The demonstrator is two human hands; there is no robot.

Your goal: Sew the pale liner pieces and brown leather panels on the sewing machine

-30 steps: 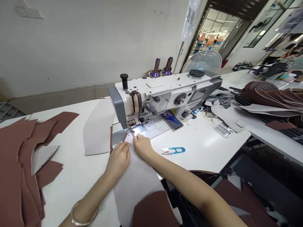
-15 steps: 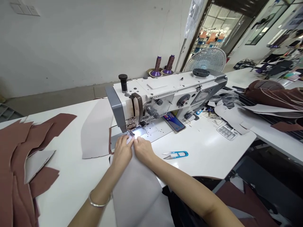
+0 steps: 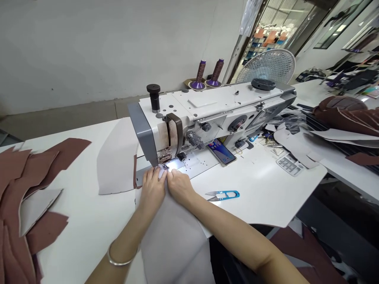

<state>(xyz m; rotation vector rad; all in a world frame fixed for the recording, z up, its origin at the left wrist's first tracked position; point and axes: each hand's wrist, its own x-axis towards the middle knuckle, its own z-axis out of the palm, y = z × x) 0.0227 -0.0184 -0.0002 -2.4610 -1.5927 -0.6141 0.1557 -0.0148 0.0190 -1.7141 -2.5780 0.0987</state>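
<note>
A long grey fabric panel (image 3: 177, 240) hangs over the table's front edge, its far end under the lit needle area of the sewing machine (image 3: 207, 108). My left hand (image 3: 153, 186) lies over the panel's left side just in front of the presser foot (image 3: 164, 166), fingers bent and thumb pressed inward. Close beside it, my right hand (image 3: 179, 185) is closed on the panel's right edge, fingers curled under. The thumbs almost meet at the foot. What the fingertips pinch is partly hidden. Right of my right hand lie blue-handled thread snips (image 3: 226, 195).
Brown fabric pieces (image 3: 35, 169) are piled at left. A pale panel with a brown edge (image 3: 117, 161) lies behind my left hand. A phone (image 3: 222, 152) rests under the machine arm. Two thread cones (image 3: 199, 75) and a fan (image 3: 268, 67) stand behind. More cut pieces (image 3: 346, 112) are stacked at right.
The view has shifted slightly, bringing the machine a little closer. Both hands stay at the presser foot on the grey panel, with hardly any visible movement.
</note>
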